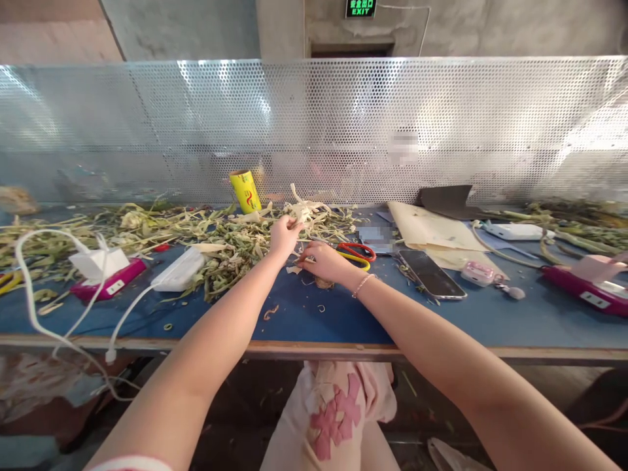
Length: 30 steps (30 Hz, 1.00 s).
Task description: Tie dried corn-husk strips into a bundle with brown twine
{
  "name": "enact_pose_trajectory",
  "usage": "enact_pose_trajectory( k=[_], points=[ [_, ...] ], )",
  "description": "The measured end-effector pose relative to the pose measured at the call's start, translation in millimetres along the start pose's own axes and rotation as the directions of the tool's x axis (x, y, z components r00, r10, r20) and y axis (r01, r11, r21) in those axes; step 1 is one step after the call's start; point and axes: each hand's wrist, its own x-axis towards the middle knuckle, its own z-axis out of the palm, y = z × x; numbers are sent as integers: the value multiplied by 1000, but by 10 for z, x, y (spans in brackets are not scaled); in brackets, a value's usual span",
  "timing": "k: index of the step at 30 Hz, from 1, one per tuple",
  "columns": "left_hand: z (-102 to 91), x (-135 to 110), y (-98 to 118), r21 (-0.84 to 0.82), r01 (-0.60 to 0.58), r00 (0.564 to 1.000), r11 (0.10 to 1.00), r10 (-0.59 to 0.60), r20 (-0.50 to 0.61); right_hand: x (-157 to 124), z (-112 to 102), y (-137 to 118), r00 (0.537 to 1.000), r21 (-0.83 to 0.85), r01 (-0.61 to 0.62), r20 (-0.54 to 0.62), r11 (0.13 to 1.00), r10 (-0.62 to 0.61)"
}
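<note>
My left hand (285, 237) is closed with a pinch on a pale, dried flower-like bunch of husk strips (308, 210), which points up and away over the table. Close below it, my right hand (321, 260), with a bracelet at the wrist, has its fingers drawn together near the lower end of that bunch; what lies between them is too small to make out. Partly hidden under the right hand is a small brown ball, perhaps twine (324, 282). Just right of that hand lie scissors with red and yellow handles (357, 255).
Dried leaves and stalks (230, 255) spread over the blue table (294, 320). Behind stand a yellow tube (245, 191) and a perforated metal screen (196, 118). A phone (432, 275), paper (432, 229) and a pink case (477, 273) lie right; purple power strips (110, 278) and cables sit at the sides.
</note>
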Motion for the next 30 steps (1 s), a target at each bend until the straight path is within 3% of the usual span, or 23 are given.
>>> enact_pose_trajectory(
  k=[7,12,15,18,24,30],
  points=[
    [10,1,14,41,-12,1000,999,11,27,32,7,59,987,112,-131,-75,985,139],
    [2,-63,123,-129,150,976,980,-126,175,38,-77,99,938,360,-281,-91,889,334],
    [-5,-92,182,-309,265,943,913,-179,279,50,-94,153,906,584,-238,-154,776,394],
    [-12,-99,206,-413,285,943,865,-177,281,59,-81,225,889,715,-199,-155,670,430],
    [-26,-114,256,-502,230,964,834,-126,232,51,-74,277,883,668,-187,-207,721,421],
    [-11,-125,258,-450,251,958,857,-153,242,50,-130,244,898,692,-147,-206,707,388]
  ],
)
